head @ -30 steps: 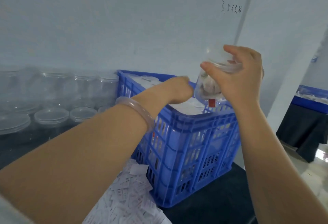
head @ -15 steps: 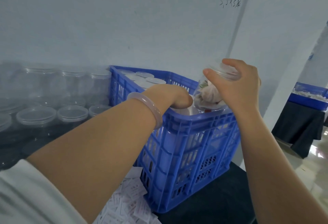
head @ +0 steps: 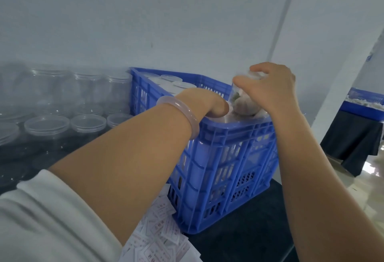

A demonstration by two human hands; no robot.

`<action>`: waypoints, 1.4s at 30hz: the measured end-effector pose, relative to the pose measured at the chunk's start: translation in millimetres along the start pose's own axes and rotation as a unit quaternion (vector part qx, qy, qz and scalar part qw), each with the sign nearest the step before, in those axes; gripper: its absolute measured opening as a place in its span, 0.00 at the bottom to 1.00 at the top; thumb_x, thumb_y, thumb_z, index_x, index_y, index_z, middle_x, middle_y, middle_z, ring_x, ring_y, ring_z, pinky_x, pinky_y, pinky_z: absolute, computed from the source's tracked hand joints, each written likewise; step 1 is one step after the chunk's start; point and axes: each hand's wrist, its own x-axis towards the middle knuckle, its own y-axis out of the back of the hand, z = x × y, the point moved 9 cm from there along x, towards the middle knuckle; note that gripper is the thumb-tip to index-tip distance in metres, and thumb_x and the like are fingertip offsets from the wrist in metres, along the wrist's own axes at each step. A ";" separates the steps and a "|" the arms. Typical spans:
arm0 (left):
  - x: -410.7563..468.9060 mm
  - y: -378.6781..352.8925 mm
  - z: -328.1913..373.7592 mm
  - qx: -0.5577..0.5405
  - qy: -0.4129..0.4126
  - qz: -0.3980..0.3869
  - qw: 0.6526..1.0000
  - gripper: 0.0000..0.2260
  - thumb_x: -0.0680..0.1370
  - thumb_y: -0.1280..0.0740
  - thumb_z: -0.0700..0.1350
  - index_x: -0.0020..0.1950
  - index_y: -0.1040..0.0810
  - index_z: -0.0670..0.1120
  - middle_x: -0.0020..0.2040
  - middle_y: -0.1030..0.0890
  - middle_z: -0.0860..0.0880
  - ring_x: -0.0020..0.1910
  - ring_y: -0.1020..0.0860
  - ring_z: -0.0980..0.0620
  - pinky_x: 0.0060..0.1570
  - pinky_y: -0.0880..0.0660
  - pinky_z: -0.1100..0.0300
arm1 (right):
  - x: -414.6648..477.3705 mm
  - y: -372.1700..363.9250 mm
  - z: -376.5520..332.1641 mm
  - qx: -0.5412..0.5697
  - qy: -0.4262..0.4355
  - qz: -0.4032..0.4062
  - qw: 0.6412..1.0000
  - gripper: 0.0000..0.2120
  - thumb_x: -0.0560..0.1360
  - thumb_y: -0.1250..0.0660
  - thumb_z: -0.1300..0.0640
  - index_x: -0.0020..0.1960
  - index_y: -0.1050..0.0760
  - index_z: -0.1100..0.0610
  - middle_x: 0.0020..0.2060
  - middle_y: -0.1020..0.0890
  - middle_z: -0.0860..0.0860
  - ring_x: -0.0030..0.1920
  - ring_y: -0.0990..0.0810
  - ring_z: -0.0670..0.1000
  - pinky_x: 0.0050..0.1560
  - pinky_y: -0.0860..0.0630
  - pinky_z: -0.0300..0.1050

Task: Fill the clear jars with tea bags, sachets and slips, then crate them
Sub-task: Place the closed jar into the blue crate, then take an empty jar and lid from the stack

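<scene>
One filled jar [head: 242,106] has sunk since a second ago and is now half below the rim of the blue crate [head: 228,158], at 1 o'clock. My right hand [head: 270,93] clamps its top. My left hand [head: 204,104] reaches inside beside it with its fingers hidden, so I cannot tell its grip. I judge this jar nearly crated.

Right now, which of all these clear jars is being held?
The filled jar gripped from above by the right hand, at the crate's near corner. The empty jars stand by the wall; lidded jars sit in the crate.
</scene>
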 end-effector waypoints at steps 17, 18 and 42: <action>-16.8 18.3 28.2 0.002 -0.172 0.103 0.980 0.21 0.80 0.47 0.39 0.67 0.24 0.56 0.71 0.29 0.50 0.67 0.30 0.47 0.56 0.33 0.57 | -25.5 -54.8 25.5 -0.176 -0.013 -0.339 0.924 0.17 0.76 0.38 0.42 0.42 0.30 0.56 0.37 0.28 0.49 0.36 0.31 0.50 0.35 0.40 0.46; -18.5 20.1 28.9 -0.001 -0.180 0.112 0.977 0.21 0.79 0.46 0.39 0.65 0.23 0.56 0.69 0.27 0.51 0.65 0.28 0.48 0.54 0.33 0.58 | -25.6 -55.1 26.7 -0.182 -0.009 -0.341 0.922 0.16 0.77 0.39 0.42 0.47 0.26 0.55 0.42 0.25 0.49 0.41 0.28 0.50 0.37 0.38 0.45; -164.7 78.2 -247.8 -0.172 0.004 0.429 0.887 0.17 0.78 0.38 0.39 0.63 0.22 0.53 0.62 0.22 0.56 0.55 0.24 0.58 0.57 0.31 0.62 | -99.7 -34.1 -134.1 0.247 0.237 -0.087 0.935 0.06 0.72 0.34 0.53 0.39 0.22 0.42 0.35 0.18 0.41 0.38 0.18 0.51 0.44 0.22 0.45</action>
